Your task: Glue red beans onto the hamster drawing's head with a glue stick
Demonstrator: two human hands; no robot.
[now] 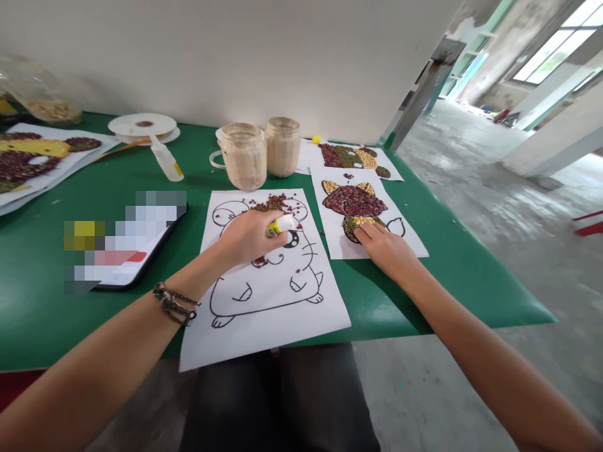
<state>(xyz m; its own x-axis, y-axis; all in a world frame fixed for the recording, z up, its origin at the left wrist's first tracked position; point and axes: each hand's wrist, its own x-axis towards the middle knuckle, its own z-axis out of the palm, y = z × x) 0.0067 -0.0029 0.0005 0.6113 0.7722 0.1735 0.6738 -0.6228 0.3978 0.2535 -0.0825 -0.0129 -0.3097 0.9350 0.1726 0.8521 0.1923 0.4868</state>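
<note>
My left hand (pixel 252 237) is closed around a small white glue bottle (pixel 281 225) with a yellow label, over a sheet with an outlined hamster drawing (pixel 268 292). Loose red and green beans (pixel 273 204) are scattered near the drawing's ears, and a few lie by its mouth. On the right, my right hand (pixel 384 246) rests with bent fingers together on a fox picture (pixel 355 201) filled with dark red, green and yellow grains. Its fingertips touch the yellow kernels (pixel 363 221) on the fox's chest; whatever they may pinch is hidden.
Two cloudy jars (pixel 245 157) stand behind the hamster sheet. A phone (pixel 136 242), partly blurred, lies at left, near another glue bottle (pixel 166 160) and a white spool (pixel 144 125). More grain pictures (pixel 360 157) lie at the back right and far left. The green table (pixel 480 282) ends at right.
</note>
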